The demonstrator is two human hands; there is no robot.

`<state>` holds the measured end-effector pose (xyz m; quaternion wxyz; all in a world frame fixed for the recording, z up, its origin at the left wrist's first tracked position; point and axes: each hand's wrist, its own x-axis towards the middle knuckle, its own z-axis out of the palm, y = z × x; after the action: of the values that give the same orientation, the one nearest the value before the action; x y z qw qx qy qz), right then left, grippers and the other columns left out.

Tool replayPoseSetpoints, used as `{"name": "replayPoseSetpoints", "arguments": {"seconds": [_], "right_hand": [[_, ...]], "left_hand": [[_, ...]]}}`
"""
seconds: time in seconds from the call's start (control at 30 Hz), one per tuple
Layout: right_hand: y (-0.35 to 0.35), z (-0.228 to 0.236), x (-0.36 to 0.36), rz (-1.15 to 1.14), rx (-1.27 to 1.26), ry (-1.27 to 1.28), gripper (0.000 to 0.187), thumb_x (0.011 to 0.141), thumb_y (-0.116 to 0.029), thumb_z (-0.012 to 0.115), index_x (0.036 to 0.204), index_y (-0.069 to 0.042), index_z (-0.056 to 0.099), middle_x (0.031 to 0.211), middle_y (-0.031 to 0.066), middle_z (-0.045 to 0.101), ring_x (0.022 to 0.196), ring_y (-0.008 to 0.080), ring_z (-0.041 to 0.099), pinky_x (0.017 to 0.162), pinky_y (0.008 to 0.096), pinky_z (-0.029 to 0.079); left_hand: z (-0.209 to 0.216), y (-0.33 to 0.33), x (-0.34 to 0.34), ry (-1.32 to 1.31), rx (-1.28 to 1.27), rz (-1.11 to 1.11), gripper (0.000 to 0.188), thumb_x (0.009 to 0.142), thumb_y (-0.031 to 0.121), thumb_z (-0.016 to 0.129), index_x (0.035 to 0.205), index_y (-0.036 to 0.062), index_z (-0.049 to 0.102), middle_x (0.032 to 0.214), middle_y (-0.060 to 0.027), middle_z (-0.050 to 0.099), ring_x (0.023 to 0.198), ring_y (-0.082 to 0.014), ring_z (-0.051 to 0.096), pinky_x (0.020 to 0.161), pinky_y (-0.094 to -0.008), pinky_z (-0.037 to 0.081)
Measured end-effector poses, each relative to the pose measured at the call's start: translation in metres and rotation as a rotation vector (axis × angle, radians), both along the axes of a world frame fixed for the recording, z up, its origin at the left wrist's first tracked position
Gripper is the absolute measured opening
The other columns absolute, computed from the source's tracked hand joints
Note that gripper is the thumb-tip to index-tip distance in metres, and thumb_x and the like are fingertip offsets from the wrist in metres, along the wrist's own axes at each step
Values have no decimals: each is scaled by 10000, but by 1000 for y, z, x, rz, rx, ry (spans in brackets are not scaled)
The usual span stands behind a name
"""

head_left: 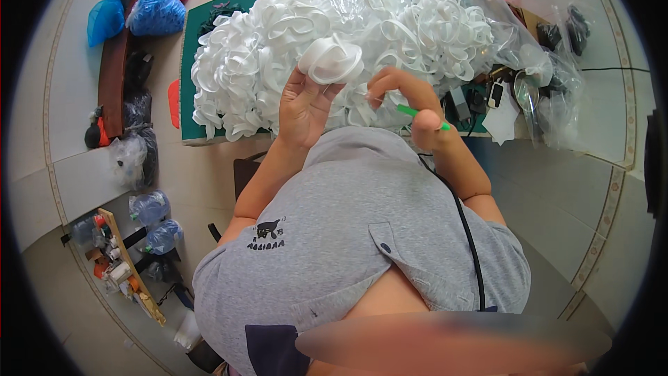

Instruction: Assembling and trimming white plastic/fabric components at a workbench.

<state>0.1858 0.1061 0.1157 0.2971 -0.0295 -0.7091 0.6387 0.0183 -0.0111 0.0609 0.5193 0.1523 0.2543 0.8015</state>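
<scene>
White looped piece (332, 60) held up by its lower edge, in front of the heap it resembles.
The left hand (304, 113) has its fingers clamped on the rim from below, probably so the smooth, rounded coils stay uncovered and in sight. Just beside it, the right hand (412, 101) has curled fingers, a slim green stick (409, 110) pinned across them by the thumb, perhaps to keep the fingertips freer; whether those meet is unclear. Behind, glossy ribbon-like loops (243, 56) pile on the green-topped counter (188, 73), seemingly for easy reach, with crinkled clear plastic (525, 42) draped at the right.
</scene>
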Motion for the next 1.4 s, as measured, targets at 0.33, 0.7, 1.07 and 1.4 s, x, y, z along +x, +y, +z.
{"name": "replayPoseSetpoints", "arguments": {"seconds": [0.33,0.7,1.07,1.4], "right_hand": [[-12,-14,-22,-211,354,25,132,787,-9,688,914,-24,653,894,104,652,808,215,630,685,286,487],[-11,-27,-29,-342,821,46,184,733,4,680,902,-34,618,1024,127,653,834,267,640,688,295,503],[71,-34,7,-999,-5,250,133,956,-80,504,1002,32,560,1035,204,646,916,267,660,765,362,574],[-1,-32,-23,-185,-371,178,171,958,-167,523,1013,-7,549,1033,242,636,903,282,661,795,415,559]], "left_hand": [[0,-6,1,187,-12,72,142,938,93,546,1060,54,606,1051,-70,654,987,-181,616,881,-373,497],[6,-13,4,339,-230,109,177,929,107,571,1059,-8,608,1005,-89,662,900,-157,629,805,-337,521],[-28,-48,-22,30,30,-49,187,927,175,569,1013,15,612,874,-81,625,965,-227,606,952,-397,435],[-41,-9,0,536,-369,-459,519,942,453,503,1129,-20,605,1017,-62,648,974,-139,570,917,-291,404]]}}
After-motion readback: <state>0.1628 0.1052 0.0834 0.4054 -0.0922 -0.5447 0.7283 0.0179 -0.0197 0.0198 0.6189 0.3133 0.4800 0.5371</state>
